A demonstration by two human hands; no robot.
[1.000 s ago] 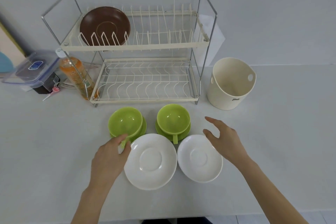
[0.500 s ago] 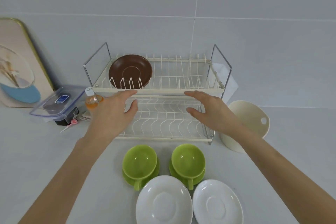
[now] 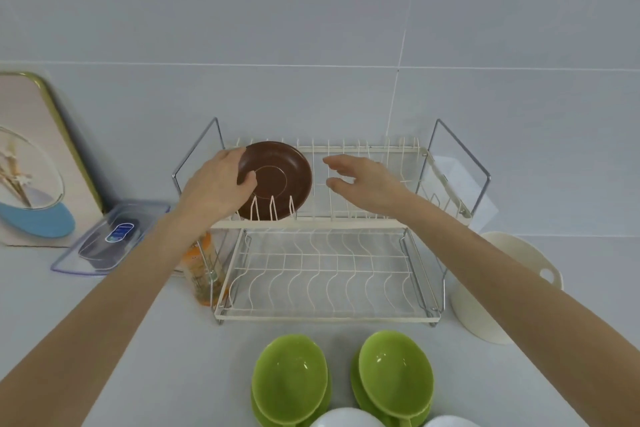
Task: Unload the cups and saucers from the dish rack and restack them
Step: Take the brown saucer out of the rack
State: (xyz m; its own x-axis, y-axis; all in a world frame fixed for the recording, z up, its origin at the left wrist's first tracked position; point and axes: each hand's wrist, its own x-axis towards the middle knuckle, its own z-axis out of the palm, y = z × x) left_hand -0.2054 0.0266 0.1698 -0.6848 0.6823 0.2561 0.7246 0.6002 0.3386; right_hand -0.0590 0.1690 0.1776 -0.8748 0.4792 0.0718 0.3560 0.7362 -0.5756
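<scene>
- A brown saucer (image 3: pixel 277 180) stood on edge in the top tier of the rack (image 3: pixel 322 314), at its left end, face toward the camera, round with a raised ring at its centre and a matte, even colour.
- Three white prongs crossed its lower edge in front.
- The left hand (image 3: pixel 216 189) was at the saucer's left rim, thumb on the face and fingers curled over the edge, closed on it.
- The right hand (image 3: pixel 363 184) hung open above the top tier, just right of the saucer and apart from it, fingers spread and slightly curled, holding nothing.
- The lower tier of the rack held no dishes; its wavy wires showed bare.
- On the counter in front of the rack sat two green cups: a left cup (image 3: pixel 289 380) and a right cup (image 3: pixel 396 373), each on a green saucer, side by side.
- Nearer still, the rims of two white saucers (image 3: pixel 346 419) showed at the bottom edge, mostly cut off.
- A bottle (image 3: pixel 204 270) with orange contents stood against the rack's left leg, partly hidden by the left forearm.
- A clear lidded box (image 3: pixel 110 241) lay further left, with a gold-edged tray (image 3: pixel 38 163) leaning on the wall behind it.
- A cream tub (image 3: pixel 502 291) stood right of the rack, partly behind the right forearm.
</scene>
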